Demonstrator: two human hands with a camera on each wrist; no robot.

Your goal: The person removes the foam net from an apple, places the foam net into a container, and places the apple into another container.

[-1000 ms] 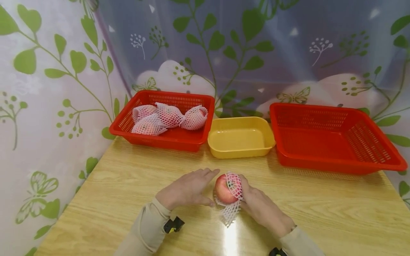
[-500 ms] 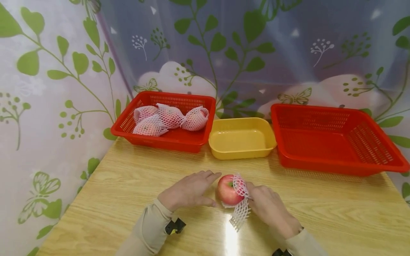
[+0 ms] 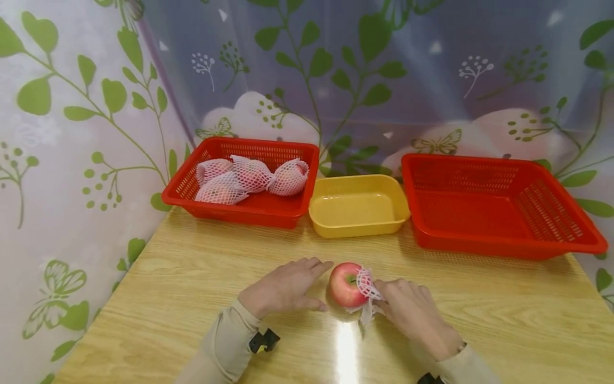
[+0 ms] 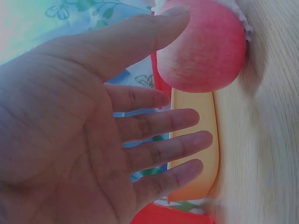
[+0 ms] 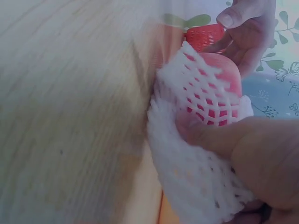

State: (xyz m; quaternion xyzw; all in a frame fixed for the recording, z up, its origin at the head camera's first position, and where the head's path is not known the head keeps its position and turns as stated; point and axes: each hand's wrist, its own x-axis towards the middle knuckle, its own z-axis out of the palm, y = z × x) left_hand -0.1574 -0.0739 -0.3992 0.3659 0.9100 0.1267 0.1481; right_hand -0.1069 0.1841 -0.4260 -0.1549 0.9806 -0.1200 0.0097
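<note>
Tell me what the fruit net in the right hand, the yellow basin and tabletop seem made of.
Fruit net: probably plastic foam, matte, with puffy white strands.
Yellow basin: likely glossy plastic; smooth walls catch highlights.
Tabletop: wood or laminate; grain shows, and a bright reflection suggests gloss.

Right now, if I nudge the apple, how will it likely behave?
The apple will likely roll, being round, though the foam net partly around it may add drag. Where bare, it looks smooth and could be slippery.

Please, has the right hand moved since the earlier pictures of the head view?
Yes. Judged against the yellow basin in the head view, the right hand, which pinches the white foam net, has moved a little to the right.
</note>
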